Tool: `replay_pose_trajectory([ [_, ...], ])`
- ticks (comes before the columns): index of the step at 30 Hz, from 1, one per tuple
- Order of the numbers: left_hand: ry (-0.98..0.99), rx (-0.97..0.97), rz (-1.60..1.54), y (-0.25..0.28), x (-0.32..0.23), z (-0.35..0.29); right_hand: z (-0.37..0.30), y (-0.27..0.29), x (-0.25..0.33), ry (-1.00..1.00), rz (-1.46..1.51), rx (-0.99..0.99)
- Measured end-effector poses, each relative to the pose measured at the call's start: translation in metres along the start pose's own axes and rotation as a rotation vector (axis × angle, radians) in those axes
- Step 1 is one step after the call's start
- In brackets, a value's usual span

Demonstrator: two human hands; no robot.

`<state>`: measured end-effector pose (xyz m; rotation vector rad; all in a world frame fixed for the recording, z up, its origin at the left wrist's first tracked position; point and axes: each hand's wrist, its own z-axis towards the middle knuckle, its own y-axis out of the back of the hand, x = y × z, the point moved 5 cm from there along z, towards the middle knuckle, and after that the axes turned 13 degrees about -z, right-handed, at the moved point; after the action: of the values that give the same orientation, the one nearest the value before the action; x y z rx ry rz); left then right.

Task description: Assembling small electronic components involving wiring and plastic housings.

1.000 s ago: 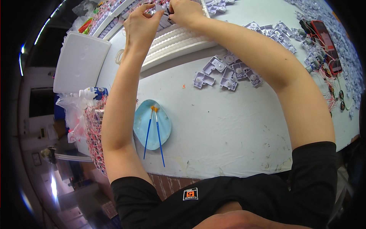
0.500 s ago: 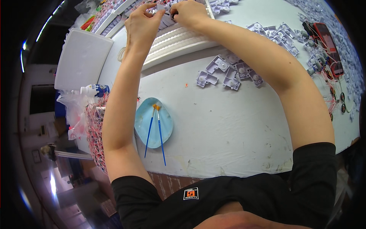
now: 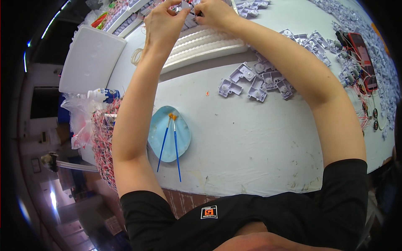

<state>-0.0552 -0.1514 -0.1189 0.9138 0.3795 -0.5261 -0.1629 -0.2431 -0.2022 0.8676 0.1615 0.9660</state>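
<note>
Saw two brushes (image 3: 176, 142) in a blue dish (image 3: 184, 133) close by. Farther off, over the white foam tray (image 3: 205, 57), pinched a small white piece (image 3: 185, 5) with the left hand (image 3: 164, 21). Held the right hand (image 3: 216, 16) just beside; couldn't tell its grip. Seemed mid-handling; probably needed steady fingertips next.

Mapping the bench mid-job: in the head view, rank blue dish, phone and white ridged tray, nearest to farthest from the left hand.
From the left hand:
1. White ridged tray, lower right
2. Blue dish, toward the body
3. Phone, far right
</note>
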Motion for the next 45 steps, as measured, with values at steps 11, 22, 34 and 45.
replay_pose_trajectory([
  [11,0.044,0.030,0.013,0.001,-0.005,-0.001,0.000,-0.012,-0.018,-0.152,0.090,-0.014],
  [22,-0.012,0.041,-0.003,-0.003,-0.004,-0.003,-0.005,-0.017,-0.024,-0.182,0.060,0.002],
  [34,0.010,0.050,0.034,-0.002,0.001,-0.005,-0.004,-0.023,-0.017,-0.148,0.021,0.028],
  [45,0.066,0.048,0.035,0.003,-0.005,-0.012,-0.004,-0.027,-0.017,-0.171,-0.020,0.030],
])
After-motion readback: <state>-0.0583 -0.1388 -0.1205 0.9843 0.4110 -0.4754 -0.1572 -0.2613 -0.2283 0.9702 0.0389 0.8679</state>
